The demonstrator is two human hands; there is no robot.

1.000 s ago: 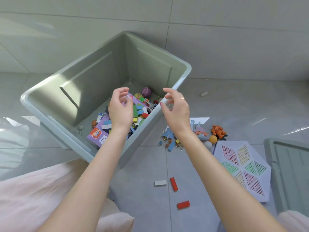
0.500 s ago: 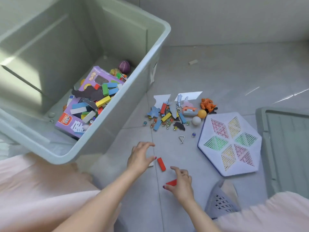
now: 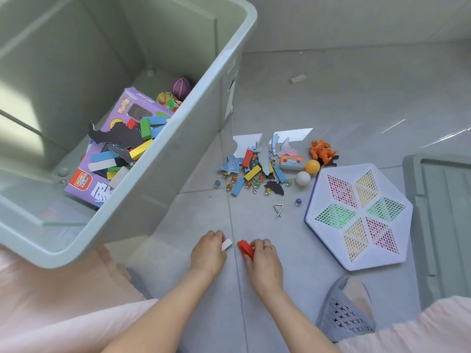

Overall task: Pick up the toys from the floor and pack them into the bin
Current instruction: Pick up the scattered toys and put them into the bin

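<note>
Head view, left hand (image 3: 208, 253) gripping one white block (image 3: 226, 244), right hand (image 3: 263, 261) two red blocks (image 3: 246, 248)

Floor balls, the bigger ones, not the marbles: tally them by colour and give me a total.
orange ball: 1
white ball: 1
Total: 2

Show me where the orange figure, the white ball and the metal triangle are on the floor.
orange figure (image 3: 321, 151), head view, on its torso.
white ball (image 3: 303, 178), head view, at its centre.
metal triangle (image 3: 278, 205), head view, on its top wire side.
</note>
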